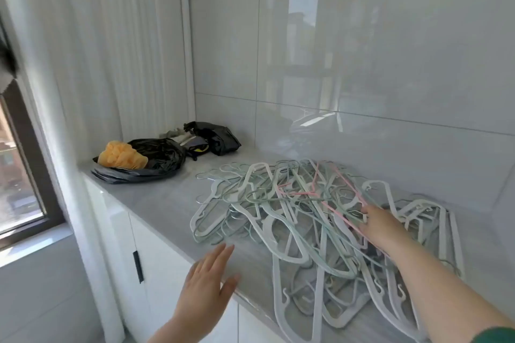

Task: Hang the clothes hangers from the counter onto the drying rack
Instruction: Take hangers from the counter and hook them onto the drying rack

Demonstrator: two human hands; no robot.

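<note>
A tangled pile of clothes hangers (295, 211), mostly white and pale green with a couple of pink ones, lies on the grey counter (167, 203). My right hand (381, 227) reaches into the pile's right part, its fingers among the hangers beside a pink hanger (342, 184); whether they grip one is hidden. My left hand (207, 284) hovers with straight, spread fingers over the counter's front edge, left of the pile, holding nothing. No drying rack is in view.
At the counter's far left end lie black plastic bags (161, 160), an orange cloth (122, 157) and a dark bundle (220, 138). A glossy tiled wall (362, 64) stands behind. White cabinet doors (156, 253) sit below. A window (16, 175) and white curtain (111, 50) are at left.
</note>
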